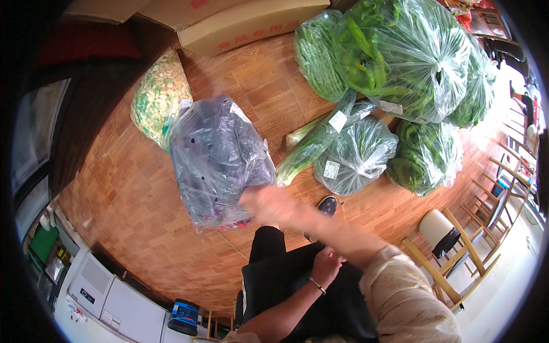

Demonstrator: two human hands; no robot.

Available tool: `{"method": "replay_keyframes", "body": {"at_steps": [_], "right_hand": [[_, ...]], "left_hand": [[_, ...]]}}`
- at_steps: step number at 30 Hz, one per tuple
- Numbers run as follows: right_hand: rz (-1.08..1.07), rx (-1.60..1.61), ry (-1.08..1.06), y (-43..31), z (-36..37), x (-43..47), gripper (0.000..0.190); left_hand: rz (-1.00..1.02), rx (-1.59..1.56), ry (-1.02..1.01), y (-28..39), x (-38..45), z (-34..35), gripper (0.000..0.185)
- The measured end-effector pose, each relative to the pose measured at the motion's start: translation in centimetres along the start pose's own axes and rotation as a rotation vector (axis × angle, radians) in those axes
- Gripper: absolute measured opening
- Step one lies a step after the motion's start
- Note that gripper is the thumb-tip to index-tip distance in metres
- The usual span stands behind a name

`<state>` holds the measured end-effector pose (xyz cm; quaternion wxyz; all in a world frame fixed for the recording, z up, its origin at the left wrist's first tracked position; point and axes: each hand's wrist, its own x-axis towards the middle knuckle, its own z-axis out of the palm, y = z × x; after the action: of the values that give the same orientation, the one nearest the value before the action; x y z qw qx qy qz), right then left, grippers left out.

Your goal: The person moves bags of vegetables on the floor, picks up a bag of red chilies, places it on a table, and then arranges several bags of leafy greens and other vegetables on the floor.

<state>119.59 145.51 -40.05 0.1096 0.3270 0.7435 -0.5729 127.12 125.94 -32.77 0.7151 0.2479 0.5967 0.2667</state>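
Note:
My right hand (268,206), blurred by motion, is at the lower right side of a large clear plastic bag (218,158) of dark purple produce. The blur hides whether the fingers grip the plastic. Something red shows under the bag's lower edge. My left hand (328,266), with a bracelet at its wrist, is held over my black apron (309,296), fingers curled and nothing visible in them. My right forearm passes just beside it. Touching the purple bag's upper left is a bag of small pale pieces (158,98) with green print.
Bagged long beans (319,55), green peppers (399,64) and other greens (358,154) lie at upper right. Leeks or scallions (313,139) lie beside them. Cardboard boxes (248,30) line the top, wooden chairs (454,257) the right, a white appliance (128,308) the lower left.

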Motion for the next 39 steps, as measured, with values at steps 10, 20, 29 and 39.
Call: {"method": "replay_keyframes", "body": {"at_steps": [10, 20, 29, 39], "right_hand": [[0.557, -0.695, 0.036, 18.3, -9.7, -5.7, 0.032], [0.517, -0.097, 1.015, 24.4, -12.0, -2.4, 0.085], [0.862, -0.363, 0.989, 28.1, -13.0, 4.3, 0.107], [0.508, 0.288, 0.855, 17.5, -11.8, 8.5, 0.046]], "left_hand": [[-0.59, -0.35, -0.071, 3.4, -0.4, -0.6, 0.027], [-0.69, -0.357, -0.11, 5.3, 1.2, -2.3, 0.028], [-0.724, -0.429, -0.128, 6.8, 0.5, -4.7, 0.029], [-0.64, -0.391, -0.073, 5.2, 0.1, -4.2, 0.027]]}}
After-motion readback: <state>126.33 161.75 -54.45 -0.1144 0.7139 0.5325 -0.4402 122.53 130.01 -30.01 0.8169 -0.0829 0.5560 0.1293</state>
